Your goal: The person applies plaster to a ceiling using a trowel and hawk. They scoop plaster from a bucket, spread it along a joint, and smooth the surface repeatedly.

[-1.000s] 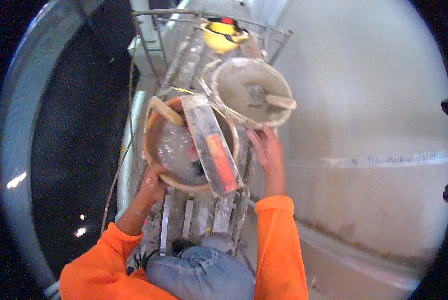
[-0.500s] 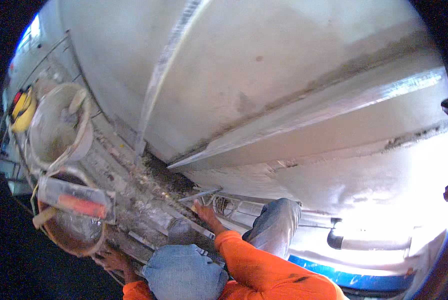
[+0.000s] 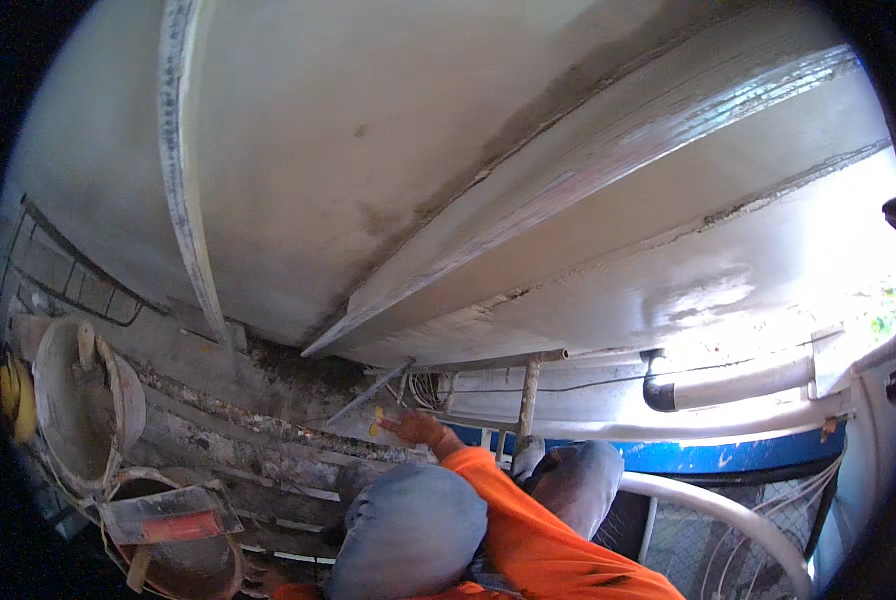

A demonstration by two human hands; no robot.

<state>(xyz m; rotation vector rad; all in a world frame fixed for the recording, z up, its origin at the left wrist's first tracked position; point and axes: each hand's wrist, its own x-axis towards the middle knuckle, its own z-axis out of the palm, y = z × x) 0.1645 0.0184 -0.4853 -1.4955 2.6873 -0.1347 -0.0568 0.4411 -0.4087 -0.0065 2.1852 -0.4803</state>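
Observation:
My right hand [image 3: 420, 429] is low over the planks, its fingers drawn together at a small yellow piece [image 3: 376, 420]; what they grip is too small to make out. A slanting grey metal bar [image 3: 366, 392] lies just beyond the fingertips. My left hand [image 3: 258, 577] is dark and mostly hidden at the lower edge, beside a brown bucket [image 3: 230, 570]; its fingers do not show clearly. Across that bucket's rim rests a flat plastering trowel [image 3: 220, 506] with a red patch and a wooden handle. Farther left, a pale bucket [image 3: 128, 400] holds a wooden-handled tool [image 3: 87, 345].
A plastered wall [image 3: 278, 150] with a long projecting ledge [image 3: 528, 220] rises ahead. An upright straight strip [image 3: 180, 170] leans on it. Worn planks [image 3: 258, 432] lie below. Pipes [image 3: 743, 385] and a blue band [image 3: 708, 450] are at right; a yellow object [image 3: 15, 398] is far left.
My view has turned, so the wall strip and buckets sit farther left and more of the right side shows. The left hand has slipped mostly out of sight; the right stays near the bar.

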